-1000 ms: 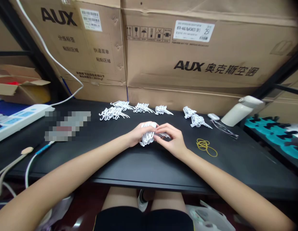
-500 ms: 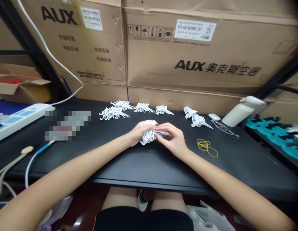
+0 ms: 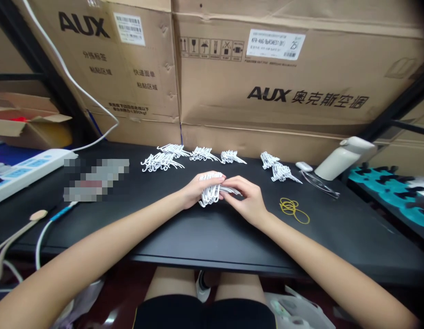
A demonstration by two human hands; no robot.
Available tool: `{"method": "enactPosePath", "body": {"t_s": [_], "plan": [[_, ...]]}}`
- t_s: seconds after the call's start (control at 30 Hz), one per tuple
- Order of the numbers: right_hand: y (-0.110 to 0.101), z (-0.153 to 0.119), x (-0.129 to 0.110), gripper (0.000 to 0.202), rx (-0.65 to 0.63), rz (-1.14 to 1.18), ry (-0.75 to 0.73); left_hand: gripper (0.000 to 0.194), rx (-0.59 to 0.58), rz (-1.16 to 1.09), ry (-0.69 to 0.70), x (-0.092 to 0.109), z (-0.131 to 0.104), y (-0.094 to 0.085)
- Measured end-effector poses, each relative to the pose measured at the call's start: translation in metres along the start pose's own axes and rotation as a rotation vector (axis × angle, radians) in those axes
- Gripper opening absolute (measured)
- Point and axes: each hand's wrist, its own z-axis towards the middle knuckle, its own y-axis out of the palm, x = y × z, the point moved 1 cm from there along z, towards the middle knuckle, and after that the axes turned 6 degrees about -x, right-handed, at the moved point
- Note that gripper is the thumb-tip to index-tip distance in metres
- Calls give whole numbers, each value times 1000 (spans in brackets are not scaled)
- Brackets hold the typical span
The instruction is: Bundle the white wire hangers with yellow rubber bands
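A bundle of white hooks [image 3: 209, 193] is held between both hands over the black table [image 3: 205, 237]. My left hand [image 3: 194, 189] wraps round the curved ends from the left, its thumb across the top. On the right, the fingers of my right hand [image 3: 248, 196] pinch the straight ends of the same bundle. Behind the hands lie more bunches of white hooks: a pair at the left [image 3: 160, 161], one in the middle [image 3: 203, 153], another beside it [image 3: 232, 156], and a pair at the right [image 3: 282, 172]. Yellow rubber bands [image 3: 294, 210] rest right of my right hand.
Large cardboard boxes [image 3: 215, 105] stand along the back. A white bottle [image 3: 344, 160], glasses [image 3: 320, 183] and turquoise items [image 3: 386, 192] are at the right. At the left are a power strip [image 3: 34, 171], a blurred-out object [image 3: 95, 180] and cables.
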Motion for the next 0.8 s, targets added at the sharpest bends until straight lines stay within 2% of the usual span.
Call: {"method": "enactPosePath", "body": {"t_s": [0.27,0.6,0.8], "plan": [[1,-2,4,8,26,-16,-12,42,9,-21,-20,1,0,0],[0,-2,3,6,40,-19,-30,30,-15,-29,-20,0,0,-1],[-1,-1,2,6,36,-64,-68,41,-72,-1,-69,3,-3,-2]]}}
